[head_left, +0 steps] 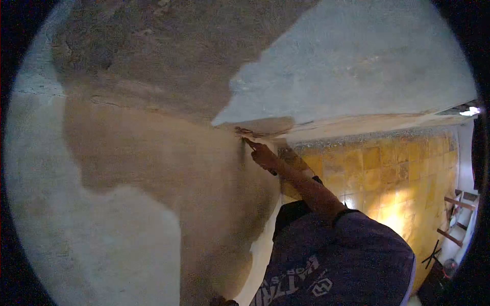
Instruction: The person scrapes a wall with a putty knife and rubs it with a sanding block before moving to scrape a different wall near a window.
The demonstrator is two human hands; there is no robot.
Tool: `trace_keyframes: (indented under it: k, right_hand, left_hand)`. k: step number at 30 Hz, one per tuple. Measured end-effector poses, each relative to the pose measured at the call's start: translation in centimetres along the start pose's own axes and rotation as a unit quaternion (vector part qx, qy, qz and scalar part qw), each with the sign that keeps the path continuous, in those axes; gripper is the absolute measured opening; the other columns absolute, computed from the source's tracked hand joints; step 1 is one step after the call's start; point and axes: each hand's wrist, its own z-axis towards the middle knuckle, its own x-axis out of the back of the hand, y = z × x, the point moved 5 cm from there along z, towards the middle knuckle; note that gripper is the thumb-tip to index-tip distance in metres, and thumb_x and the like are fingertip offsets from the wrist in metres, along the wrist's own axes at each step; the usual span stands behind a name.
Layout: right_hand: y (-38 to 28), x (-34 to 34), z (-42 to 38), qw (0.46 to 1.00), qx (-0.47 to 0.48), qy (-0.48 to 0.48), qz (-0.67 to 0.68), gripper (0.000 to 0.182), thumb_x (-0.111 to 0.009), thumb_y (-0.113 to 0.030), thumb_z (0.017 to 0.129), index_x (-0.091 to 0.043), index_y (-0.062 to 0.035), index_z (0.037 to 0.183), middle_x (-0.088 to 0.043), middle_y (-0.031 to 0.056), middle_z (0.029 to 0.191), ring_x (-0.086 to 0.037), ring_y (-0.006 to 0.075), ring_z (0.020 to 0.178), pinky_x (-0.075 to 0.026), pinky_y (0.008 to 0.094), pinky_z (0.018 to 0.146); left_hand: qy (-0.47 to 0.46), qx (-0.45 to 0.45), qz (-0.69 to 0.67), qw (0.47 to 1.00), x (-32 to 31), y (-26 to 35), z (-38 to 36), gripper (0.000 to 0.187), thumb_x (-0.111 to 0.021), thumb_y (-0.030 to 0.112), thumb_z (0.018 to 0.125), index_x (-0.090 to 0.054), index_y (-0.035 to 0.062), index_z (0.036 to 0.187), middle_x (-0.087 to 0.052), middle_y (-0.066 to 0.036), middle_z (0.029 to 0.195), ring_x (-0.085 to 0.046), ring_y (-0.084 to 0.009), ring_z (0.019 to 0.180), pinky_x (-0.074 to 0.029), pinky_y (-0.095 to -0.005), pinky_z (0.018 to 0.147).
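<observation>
My right hand (pixel 265 157) reaches up to the seam where the damp brown wall (pixel 148 148) meets the surface above it. Its fingers are closed around a slim hand tool (pixel 273 173) with a dark handle end poking out below the fist. The tool's far end is near a dark, rough crack (pixel 247 132) at the corner; its exact shape is too blurred to name. At the bottom edge, a dark shape (pixel 223 301) against the wall may be my left hand; its fingers cannot be made out.
Pale dry patches (pixel 122 239) border the damp area. Above right is a bluish-grey surface (pixel 357 66). Yellow tiles (pixel 357 163) cover the wall to the right. Wooden bars (pixel 459 203) stand at the far right. My dark printed shirt (pixel 337 260) fills the lower middle.
</observation>
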Motion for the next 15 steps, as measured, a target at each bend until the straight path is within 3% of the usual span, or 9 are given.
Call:
trace_keyframes:
  k: [4, 7, 10, 13, 15]
  right_hand:
    - [-2.7, -0.9, -2.3, 0.999, 0.002, -0.003, 0.054, 0.065, -0.042, -0.004, 0.090, -0.022, -0.0180, 0.150, -0.056, 0.0152, 0.058, -0.047, 0.0199, 0.037, -0.051, 0.0327, 0.043]
    - [-1.2, -0.7, -1.2, 0.991, 0.119, 0.033, -0.042, 0.067, -0.042, -0.003, 0.089, -0.020, -0.0189, 0.150, -0.057, 0.0166, 0.060, -0.049, 0.0209, 0.039, -0.051, 0.0338, 0.044]
    - [0.0, 0.1, 0.3, 0.998, 0.022, 0.019, -0.064, 0.074, -0.046, -0.001, 0.079, -0.024, -0.0124, 0.148, -0.062, 0.0252, 0.084, -0.056, 0.0267, 0.054, -0.049, 0.0422, 0.056]
    - [0.3, -1.3, -0.1, 0.999, 0.029, -0.001, -0.024, 0.068, -0.042, -0.001, 0.088, -0.018, -0.0155, 0.150, -0.060, 0.0195, 0.066, -0.049, 0.0217, 0.041, -0.050, 0.0369, 0.044]
    - [-0.6, -2.0, -0.9, 0.993, 0.102, 0.037, -0.045, 0.067, -0.042, -0.001, 0.088, -0.019, -0.0145, 0.150, -0.060, 0.0190, 0.066, -0.048, 0.0213, 0.040, -0.051, 0.0371, 0.044]
  left_hand:
    - [0.006, -0.011, 0.007, 1.000, 0.1, -0.6, 0.1, 0.042, -0.041, 0.041, 0.099, -0.061, 0.0046, 0.090, -0.057, -0.007, 0.067, -0.049, -0.0182, 0.049, -0.040, -0.0271, 0.046]
    - [0.011, -0.010, 0.005, 1.000, 0.1, -0.1, 0.6, 0.042, -0.041, 0.041, 0.099, -0.061, 0.0046, 0.090, -0.057, -0.007, 0.067, -0.049, -0.0182, 0.049, -0.039, -0.0269, 0.046]
    - [0.008, -0.003, -0.003, 1.000, 0.5, 1.1, 0.2, 0.043, -0.041, 0.041, 0.099, -0.061, 0.0046, 0.090, -0.057, -0.007, 0.067, -0.049, -0.0181, 0.049, -0.039, -0.0267, 0.046]
    - [0.016, -0.012, 0.003, 1.000, 0.7, 0.6, 0.4, 0.043, -0.041, 0.042, 0.099, -0.061, 0.0045, 0.090, -0.057, -0.007, 0.067, -0.049, -0.0181, 0.049, -0.039, -0.0266, 0.045]
    - [0.027, -0.020, 0.007, 0.999, 0.3, -0.1, 0.4, 0.043, -0.041, 0.042, 0.099, -0.061, 0.0045, 0.089, -0.057, -0.007, 0.067, -0.049, -0.0180, 0.048, -0.039, -0.0265, 0.045]
